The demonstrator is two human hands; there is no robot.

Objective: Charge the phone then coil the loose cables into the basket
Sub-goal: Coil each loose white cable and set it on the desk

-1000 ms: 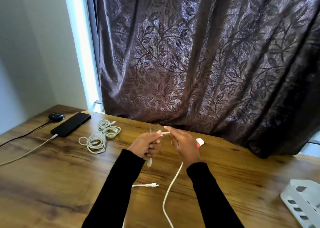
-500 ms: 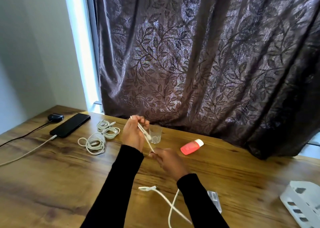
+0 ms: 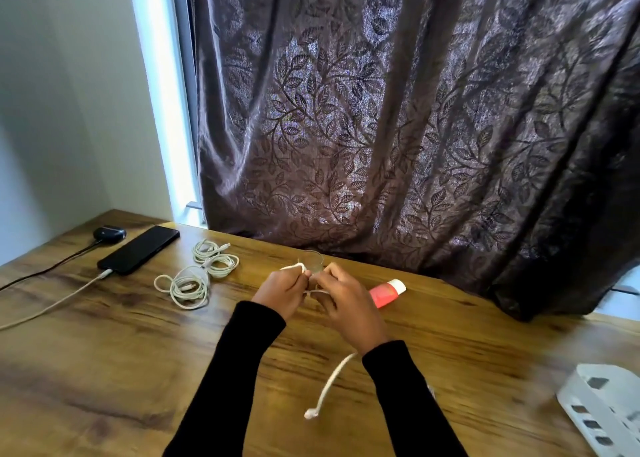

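Dark leaf-patterned curtain (image 3: 398, 127) backs the wooden worktop (image 3: 104, 370), where the black phone (image 3: 138, 249) lies far left, plugged in. Both hands, left (image 3: 282, 293) and right (image 3: 349, 309), pinch a white cable (image 3: 332, 380), presumably looping it for the white slotted basket (image 3: 602, 411) near right.
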